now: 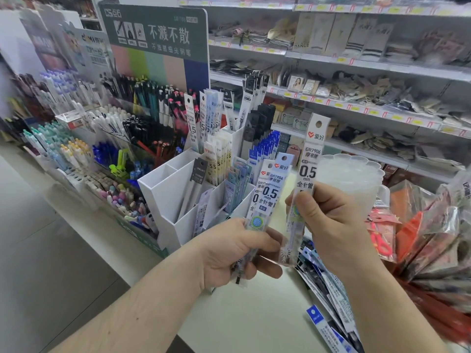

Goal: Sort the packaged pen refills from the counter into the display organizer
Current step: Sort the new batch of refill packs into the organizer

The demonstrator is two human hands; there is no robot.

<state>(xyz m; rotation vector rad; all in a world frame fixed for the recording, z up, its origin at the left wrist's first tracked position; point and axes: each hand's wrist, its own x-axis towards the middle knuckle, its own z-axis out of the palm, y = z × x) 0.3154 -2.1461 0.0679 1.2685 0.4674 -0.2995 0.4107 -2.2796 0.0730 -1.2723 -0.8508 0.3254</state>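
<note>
Left hand point(229, 253): fingers curled tight round a bunch of at least two refill packs point(267, 197), held upright just in front of the white display organizer point(163, 189). Right hand point(334, 225): fingers pinching a single refill pack point(309, 159), upright, apart from the bunch. More packs point(328, 289) lie fanned on the surface point(242, 322) beneath the right wrist; count unclear. A translucent cup point(349, 177) stands behind the right hand.

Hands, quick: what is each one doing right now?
Left hand: grips a few refill packs.
Right hand: pinches a single refill pack.
</note>
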